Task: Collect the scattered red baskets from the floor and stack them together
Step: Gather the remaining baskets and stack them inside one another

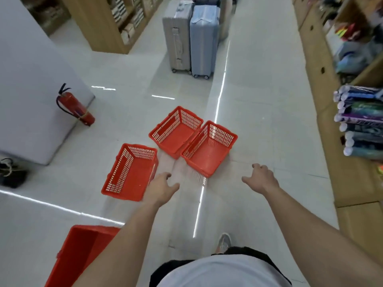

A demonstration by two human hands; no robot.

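Observation:
Three red mesh baskets stand upright on the glossy floor ahead of me. The left basket (130, 172) sits alone. The middle basket (176, 131) and the right basket (209, 148) touch side by side. A fourth red basket (80, 253) lies at the bottom left, partly hidden by my left forearm. My left hand (161, 188) hovers by the left basket's near right corner, fingers apart and holding nothing. My right hand (260, 179) is out in front to the right of the right basket, also open and apart from it.
A red fire extinguisher (75, 106) leans by a white pillar (31, 90) at left. Two suitcases (191, 38) stand further up the aisle. Cardboard boxes (323, 90) and stocked shelves line the right side. A dark bag (11, 172) sits at the far left.

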